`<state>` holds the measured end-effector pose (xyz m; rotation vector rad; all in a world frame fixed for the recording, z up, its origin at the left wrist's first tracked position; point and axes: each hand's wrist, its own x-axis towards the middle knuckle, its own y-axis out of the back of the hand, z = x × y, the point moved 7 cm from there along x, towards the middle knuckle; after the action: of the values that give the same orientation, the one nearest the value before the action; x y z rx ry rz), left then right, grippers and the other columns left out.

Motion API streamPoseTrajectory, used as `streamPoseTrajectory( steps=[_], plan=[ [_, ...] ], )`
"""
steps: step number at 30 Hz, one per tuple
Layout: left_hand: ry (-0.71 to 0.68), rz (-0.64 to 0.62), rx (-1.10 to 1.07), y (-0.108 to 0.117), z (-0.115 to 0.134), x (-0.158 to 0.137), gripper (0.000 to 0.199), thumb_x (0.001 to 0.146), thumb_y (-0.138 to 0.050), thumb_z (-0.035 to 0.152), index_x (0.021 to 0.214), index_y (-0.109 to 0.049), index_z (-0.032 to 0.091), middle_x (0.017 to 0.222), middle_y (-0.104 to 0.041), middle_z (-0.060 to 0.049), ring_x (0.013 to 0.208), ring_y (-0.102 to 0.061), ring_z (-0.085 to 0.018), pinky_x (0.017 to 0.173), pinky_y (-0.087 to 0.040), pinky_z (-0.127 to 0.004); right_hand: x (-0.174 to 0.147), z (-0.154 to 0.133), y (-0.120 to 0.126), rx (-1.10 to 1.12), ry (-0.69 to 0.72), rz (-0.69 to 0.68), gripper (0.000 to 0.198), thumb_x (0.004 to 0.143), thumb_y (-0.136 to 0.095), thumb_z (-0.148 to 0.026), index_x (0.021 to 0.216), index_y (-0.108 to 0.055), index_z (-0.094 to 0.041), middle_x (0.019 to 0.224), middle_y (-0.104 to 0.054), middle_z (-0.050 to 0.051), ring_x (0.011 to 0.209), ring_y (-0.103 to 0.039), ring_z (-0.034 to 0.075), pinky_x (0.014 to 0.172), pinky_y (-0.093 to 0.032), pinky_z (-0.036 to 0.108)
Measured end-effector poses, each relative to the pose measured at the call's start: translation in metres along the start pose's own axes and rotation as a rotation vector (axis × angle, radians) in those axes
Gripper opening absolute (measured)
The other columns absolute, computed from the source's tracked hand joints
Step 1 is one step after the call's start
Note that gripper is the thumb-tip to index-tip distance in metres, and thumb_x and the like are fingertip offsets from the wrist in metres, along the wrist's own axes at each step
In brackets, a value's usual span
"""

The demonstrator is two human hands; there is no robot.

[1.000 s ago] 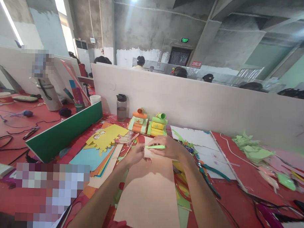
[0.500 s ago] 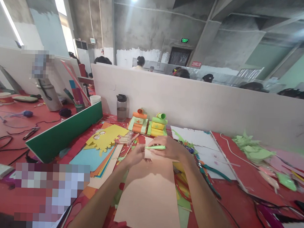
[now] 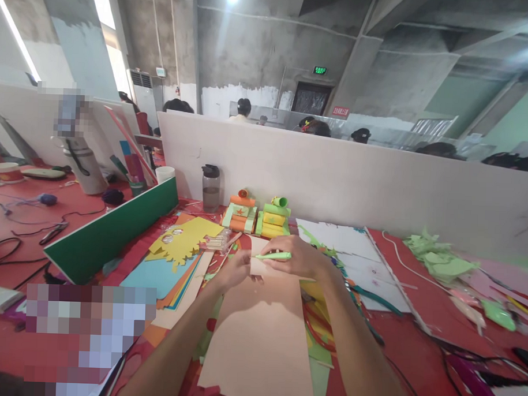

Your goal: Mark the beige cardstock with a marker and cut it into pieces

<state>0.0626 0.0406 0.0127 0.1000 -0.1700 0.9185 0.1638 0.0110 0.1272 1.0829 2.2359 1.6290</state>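
Note:
My right hand (image 3: 293, 254) grips a light green pen (image 3: 279, 256), which lies nearly level with its thin tip pointing left. The tip is over a small pale peach piece of paper (image 3: 258, 268). At that piece's left edge, my left hand (image 3: 238, 269) has its fingers closed on the paper. Both hands are over the far end of a large peach sheet of paper (image 3: 259, 348), which stretches toward me between my forearms. Beyond my hands stand two paper tank models, an orange one (image 3: 240, 211) and a green and yellow one (image 3: 274, 218).
Left are a yellow cut-out (image 3: 182, 241), blue paper (image 3: 159, 278) and a green divider (image 3: 115, 230). A dark-lidded bottle (image 3: 211, 190) stands by the white partition (image 3: 334, 183). Right are teal-handled pliers (image 3: 375, 297), red-handled scissors (image 3: 314, 324) partly under my forearm, and crumpled green paper (image 3: 437, 259).
My right hand and the green pen have shifted slightly to the right, so the pen's tip is a little farther from my left fingers. My left hand stays in place.

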Motion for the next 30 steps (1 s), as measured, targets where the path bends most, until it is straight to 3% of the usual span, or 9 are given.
streamPoseTrajectory(
  steps=[11, 20, 30],
  plan=[
    [0.008, 0.015, -0.009, -0.001, 0.006, 0.0, 0.027, 0.079, -0.068, 0.031, 0.094, -0.074, 0.01, 0.053, -0.069, -0.004, 0.051, -0.065, -0.015, 0.055, -0.047, -0.021, -0.005, -0.001, 0.008, 0.0, -0.029, 0.0, 0.016, 0.086, -0.065, -0.02, 0.097, -0.076, -0.024, 0.098, -0.076, 0.003, 0.084, -0.069, 0.018, 0.075, -0.049, 0.027],
    [0.004, 0.004, -0.017, -0.003, 0.011, 0.0, 0.025, 0.078, -0.069, 0.033, 0.087, -0.074, 0.011, 0.049, -0.066, -0.002, 0.048, -0.064, -0.014, 0.053, -0.047, -0.02, -0.008, 0.001, 0.012, -0.008, -0.053, 0.013, 0.018, 0.085, -0.065, -0.017, 0.096, -0.076, -0.024, 0.095, -0.076, 0.003, 0.082, -0.069, 0.018, 0.072, -0.049, 0.027],
    [0.005, -0.002, -0.011, -0.003, 0.01, -0.001, 0.027, 0.077, -0.069, 0.031, 0.093, -0.075, 0.01, 0.053, -0.068, -0.004, 0.051, -0.065, -0.014, 0.054, -0.047, -0.02, -0.003, -0.002, 0.007, -0.001, -0.01, -0.013, 0.017, 0.088, -0.064, -0.022, 0.101, -0.076, -0.025, 0.1, -0.077, 0.004, 0.085, -0.069, 0.019, 0.075, -0.049, 0.027]
  ],
)
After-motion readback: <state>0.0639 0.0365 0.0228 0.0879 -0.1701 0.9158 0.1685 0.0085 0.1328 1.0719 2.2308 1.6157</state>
